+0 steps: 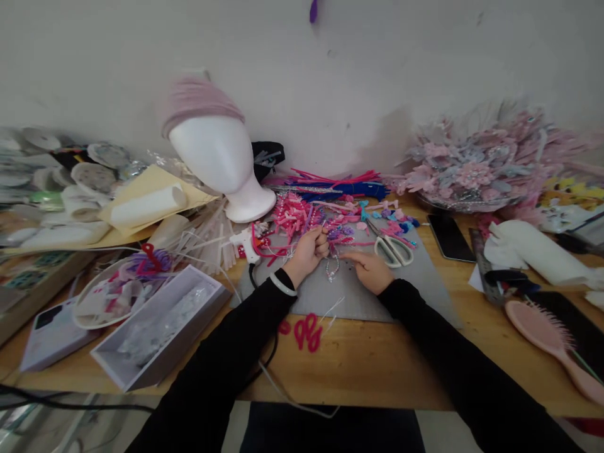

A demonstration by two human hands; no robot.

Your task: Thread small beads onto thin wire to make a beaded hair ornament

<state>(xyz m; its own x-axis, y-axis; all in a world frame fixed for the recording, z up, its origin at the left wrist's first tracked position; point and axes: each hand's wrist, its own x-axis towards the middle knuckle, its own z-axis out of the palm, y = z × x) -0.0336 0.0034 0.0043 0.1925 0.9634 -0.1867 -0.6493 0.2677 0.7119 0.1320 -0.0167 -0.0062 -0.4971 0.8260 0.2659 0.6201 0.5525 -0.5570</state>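
Note:
My left hand (309, 255) is closed in a pinch above the grey mat. From its fingers hangs a small beaded loop (332, 274) of clear and silvery beads. To the right of the loop is my right hand (372, 272), its index finger reaching left toward the beads and its other fingers curled in. Whatever the right fingers may grip is too fine to see. Scissors (395, 251) with pale handles lie just beyond the right hand. A white glue gun (246, 245) rests left of my left hand. Pink and purple beaded pieces (295, 217) are heaped behind both hands.
A foam head (219, 154) with a pink band stands at the back left. In front of it are a lilac box (207, 296) and a white bowl (85, 314). On the right lie a phone (450, 238) and a pink hairbrush (535, 327). Red loops (307, 332) lie near the front edge.

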